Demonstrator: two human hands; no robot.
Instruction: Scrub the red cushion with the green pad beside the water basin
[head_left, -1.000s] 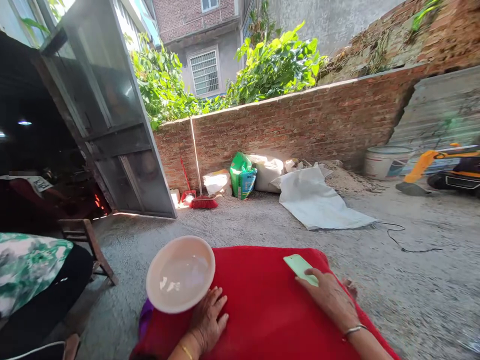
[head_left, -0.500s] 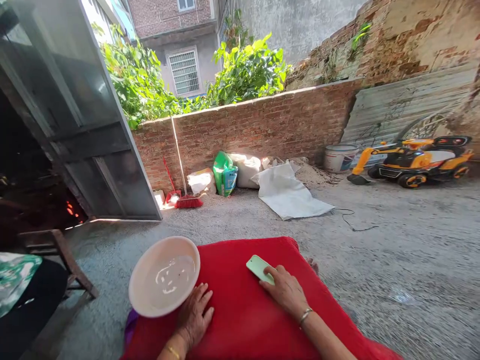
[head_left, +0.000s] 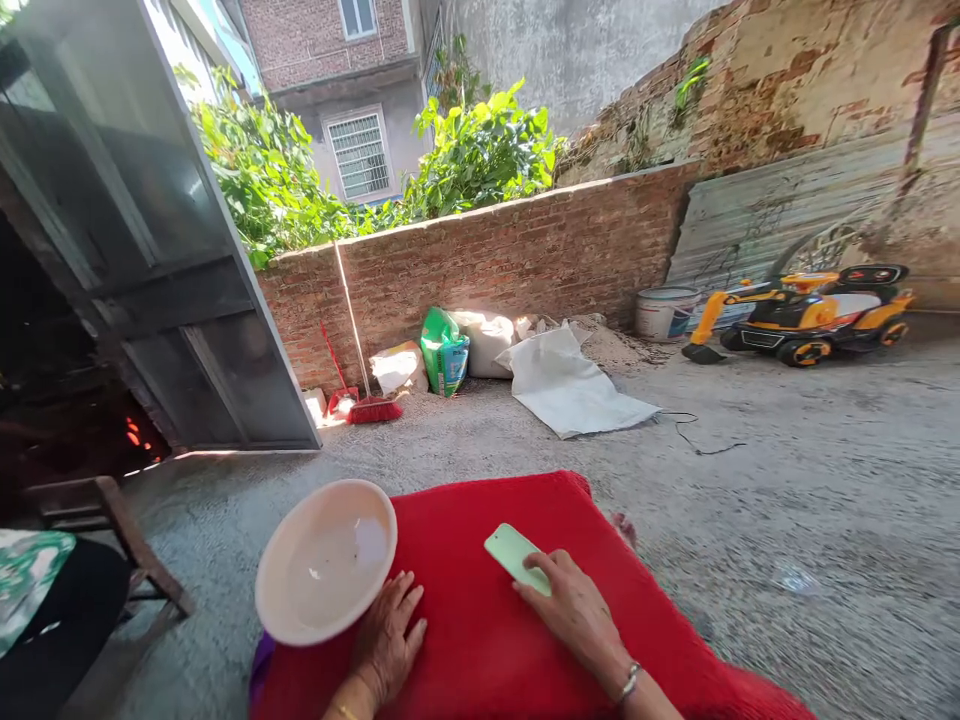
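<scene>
A red cloth (head_left: 457,600) with a fuzzy surface is spread over a low support in front of me. My right hand (head_left: 574,605) grips a pale green scrub brush (head_left: 511,552), an oblong with a small hole at its far end; its underside is hidden against the cloth. My left hand (head_left: 391,632) lies flat on the cloth with its fingers apart, close by the near right rim of a pale basin (head_left: 274,590). Shallow water shines in the basin, which stands at the cloth's left side.
At the left sit a wooden chair (head_left: 124,540) and part of a person (head_left: 67,600). Behind them stands a metal door (head_left: 202,330). A red broom (head_left: 375,409), a green sack (head_left: 445,352), a white sheet (head_left: 574,385) and a yellow toy excavator (head_left: 810,315) line the brick wall.
My right hand and the brush have shifted slightly toward me and to the left on the cloth. My left hand stays put. The camera view has turned a little.
</scene>
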